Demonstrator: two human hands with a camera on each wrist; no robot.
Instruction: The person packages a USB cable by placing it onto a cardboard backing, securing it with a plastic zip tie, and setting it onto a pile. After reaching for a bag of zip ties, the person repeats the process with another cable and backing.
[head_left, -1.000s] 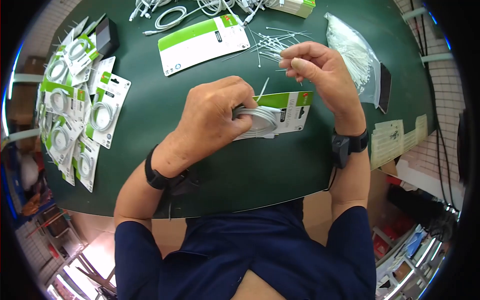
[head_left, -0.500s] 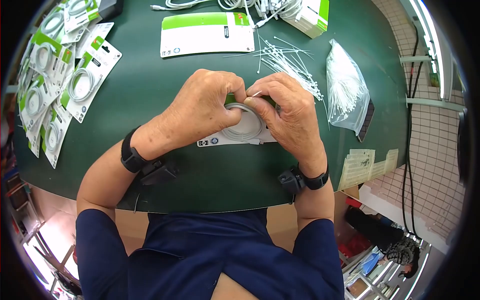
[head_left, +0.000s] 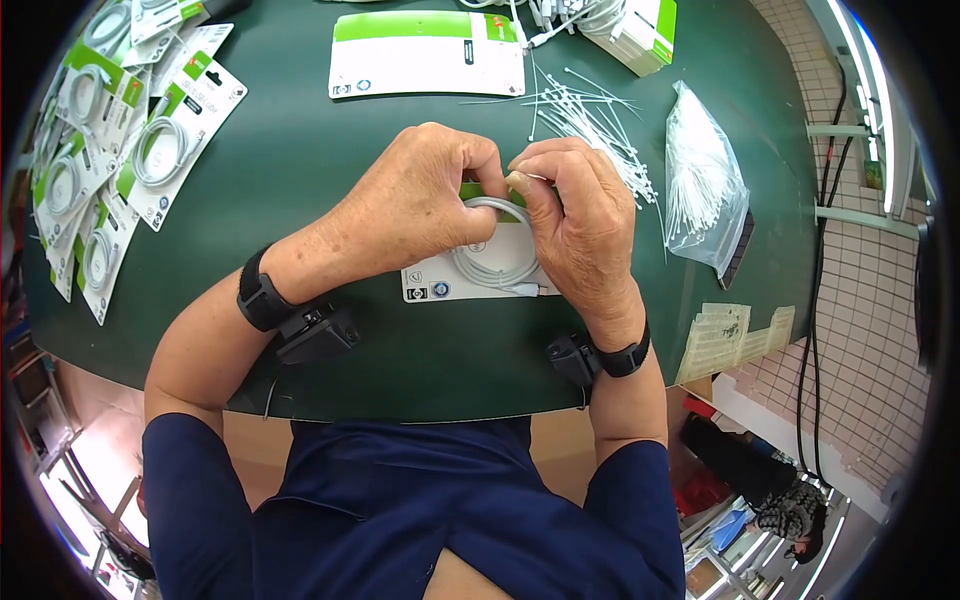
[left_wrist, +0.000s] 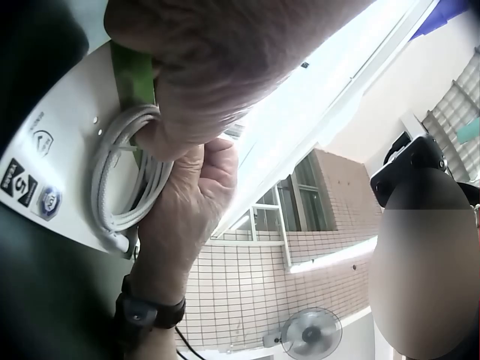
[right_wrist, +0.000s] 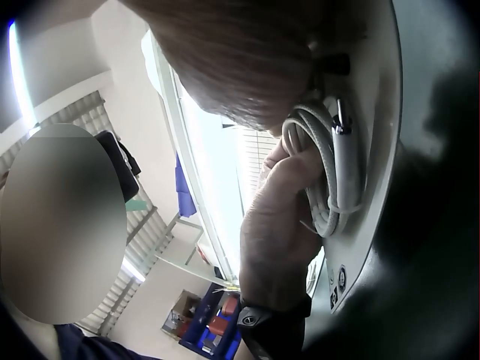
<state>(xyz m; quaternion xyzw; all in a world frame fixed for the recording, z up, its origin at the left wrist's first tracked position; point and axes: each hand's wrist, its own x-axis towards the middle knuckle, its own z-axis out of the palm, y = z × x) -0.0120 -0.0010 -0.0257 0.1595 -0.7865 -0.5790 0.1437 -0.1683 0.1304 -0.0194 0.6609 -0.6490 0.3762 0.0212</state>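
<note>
A coiled white cable lies against a green-and-white packaging card at mid-table. My left hand grips the coil and card at the top left, its thumb reaching inside the loop. At the upper right of the coil, my right hand pinches the pale end of a cable tie between thumb and index finger. Both hands' fingertips come close together there and hide the card's top edge. In the right wrist view, a white plug sticks up along the side of the coil.
Several carded cables are heaped at the left. A larger card lies at the back, near loose cables and a box. Loose cable ties and a plastic bag of ties lie right, beside a dark flat object.
My right hand has come from beside the loose ties down to the coil and now pinches the tie's end. The left hand keeps its grip; the camera view has shifted.
</note>
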